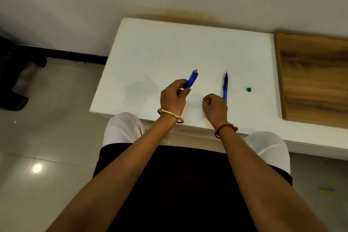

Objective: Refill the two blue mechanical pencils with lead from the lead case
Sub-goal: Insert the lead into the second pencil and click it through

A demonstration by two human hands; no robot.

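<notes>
White bench [169,43] surface lies bare toward the far edge and wall. One blue pencil [192,79] is gripped in the left hand [172,98], its long axis tilted up and away, pale end cap uppermost. The second pencil [225,85] lies flat, tip pointing away, beside the right hand [214,108], whose fingers are curled; any held thing cannot be told. A small green piece [249,89] sits right.
</notes>
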